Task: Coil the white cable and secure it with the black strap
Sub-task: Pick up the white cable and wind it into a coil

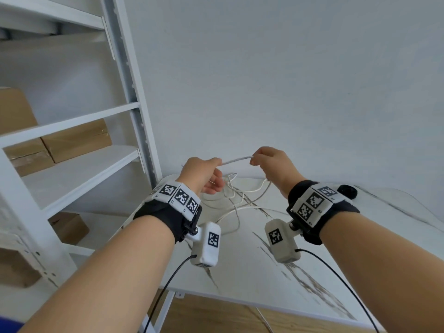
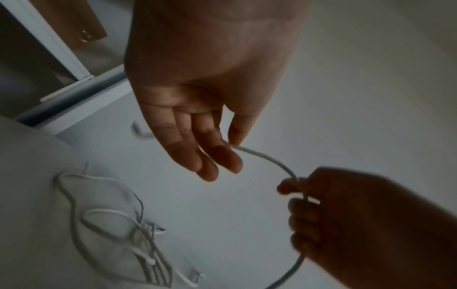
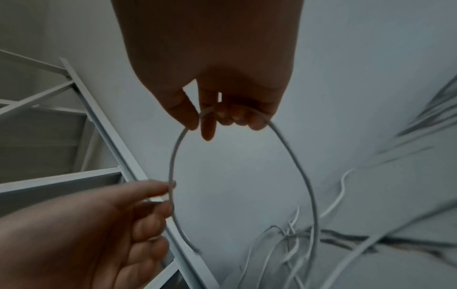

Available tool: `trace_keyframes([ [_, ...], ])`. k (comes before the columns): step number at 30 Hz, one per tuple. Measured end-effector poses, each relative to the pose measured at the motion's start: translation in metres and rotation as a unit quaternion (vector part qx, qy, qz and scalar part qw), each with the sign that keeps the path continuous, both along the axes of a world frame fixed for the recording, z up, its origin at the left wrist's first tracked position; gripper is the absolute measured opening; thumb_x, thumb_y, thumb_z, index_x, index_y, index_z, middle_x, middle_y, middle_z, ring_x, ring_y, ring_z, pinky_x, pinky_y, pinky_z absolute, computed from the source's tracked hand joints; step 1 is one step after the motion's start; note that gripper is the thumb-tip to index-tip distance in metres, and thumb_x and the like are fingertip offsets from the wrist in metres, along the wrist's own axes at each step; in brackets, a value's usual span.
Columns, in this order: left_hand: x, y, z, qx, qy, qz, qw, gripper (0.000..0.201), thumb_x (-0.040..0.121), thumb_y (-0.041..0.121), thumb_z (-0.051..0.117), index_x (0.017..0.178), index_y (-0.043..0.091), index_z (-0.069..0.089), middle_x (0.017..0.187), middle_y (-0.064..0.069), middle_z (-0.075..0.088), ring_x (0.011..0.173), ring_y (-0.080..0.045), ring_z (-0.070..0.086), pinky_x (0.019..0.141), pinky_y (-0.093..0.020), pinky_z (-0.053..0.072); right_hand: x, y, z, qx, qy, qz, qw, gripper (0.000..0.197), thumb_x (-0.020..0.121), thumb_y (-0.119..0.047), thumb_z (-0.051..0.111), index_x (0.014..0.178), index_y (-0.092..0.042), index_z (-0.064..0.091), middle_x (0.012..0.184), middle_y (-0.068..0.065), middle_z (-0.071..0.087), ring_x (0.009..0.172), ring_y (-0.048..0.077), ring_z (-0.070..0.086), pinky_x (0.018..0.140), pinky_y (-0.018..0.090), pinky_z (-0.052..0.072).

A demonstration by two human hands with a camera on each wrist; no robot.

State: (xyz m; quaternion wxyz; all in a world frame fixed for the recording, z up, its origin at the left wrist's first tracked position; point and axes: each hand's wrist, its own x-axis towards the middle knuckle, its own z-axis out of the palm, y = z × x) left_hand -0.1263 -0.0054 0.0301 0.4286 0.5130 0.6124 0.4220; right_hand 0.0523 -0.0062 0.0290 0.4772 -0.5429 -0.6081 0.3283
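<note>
A short stretch of the white cable [image 1: 236, 160] spans between my two raised hands above the table's far edge. My left hand [image 1: 216, 169] pinches it between thumb and forefinger [image 2: 228, 144], the other fingers nearly straight. My right hand [image 1: 253, 161] pinches the cable too, thumb against forefinger [image 3: 199, 121], and the cable arcs out from its curled fingers in a loop [image 3: 304, 176]. The rest of the cable [image 1: 234, 200] lies in loose tangled loops on the table below. A black object [image 1: 347, 190] sits behind my right wrist, partly hidden; whether it is the strap I cannot tell.
The table [image 1: 240, 265] is white with dark marble veins and stands against a white wall. A white metal shelf rack [image 1: 131, 109] stands close on the left, with cardboard boxes [image 1: 77, 143] on it. One strand of cable [image 1: 264, 319] hangs below the table's front edge.
</note>
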Motion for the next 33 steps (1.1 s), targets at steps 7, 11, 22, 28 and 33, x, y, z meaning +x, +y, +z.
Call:
trace_keyframes([
  [7,0.006,0.003,-0.006,0.075,0.185,-0.013,0.980,0.033,0.085,-0.001,0.044,0.109,0.013,0.063,0.109,-0.005,0.064,0.096,-0.022,0.058,0.087,-0.031,0.047,0.000,-0.001,0.017,0.032,0.070,-0.003,0.997,0.018,0.082,-0.005,0.056,0.079,-0.004,0.073,0.048,-0.019,0.056,0.061,-0.001,0.050,0.066,0.019,0.034],
  [11,0.010,0.000,-0.012,0.028,0.181,-0.119,0.976,0.044,0.083,-0.012,0.038,0.102,0.012,0.069,0.108,-0.007,0.067,0.102,-0.022,0.059,0.084,-0.027,0.044,0.002,0.003,0.020,0.038,0.101,-0.022,0.994,0.016,0.084,-0.005,0.058,0.087,-0.002,0.073,0.066,-0.011,0.061,0.067,0.003,0.048,0.066,0.019,0.035],
  [22,-0.014,0.010,-0.022,-0.007,0.146,-0.111,0.983,0.030,0.099,0.021,0.047,0.076,0.010,0.061,0.068,-0.004,0.058,0.059,-0.018,0.053,0.064,-0.026,0.044,0.033,0.024,0.015,0.113,0.070,-0.166,0.977,0.011,0.087,-0.018,0.059,0.090,-0.017,0.070,0.068,-0.008,0.058,0.064,0.011,0.053,0.062,0.024,0.042],
  [28,-0.004,0.006,-0.011,0.008,0.010,-0.101,0.995,0.029,0.101,0.018,0.044,0.081,0.007,0.062,0.059,-0.003,0.044,0.050,-0.016,0.039,0.051,-0.025,0.042,0.025,0.020,0.007,0.114,-0.139,-0.172,0.969,0.017,0.088,-0.022,0.055,0.091,-0.024,0.071,0.065,-0.009,0.056,0.067,0.019,0.057,0.061,0.026,0.040],
  [33,0.003,0.001,-0.004,0.027,-0.087,-0.097,0.991,0.026,0.102,0.015,0.044,0.086,0.008,0.062,0.061,0.000,0.048,0.051,-0.013,0.042,0.056,-0.025,0.041,0.016,0.014,-0.001,0.086,-0.214,-0.140,0.963,0.020,0.087,-0.020,0.053,0.092,-0.026,0.072,0.076,-0.003,0.065,0.073,0.021,0.061,0.060,0.026,0.044],
])
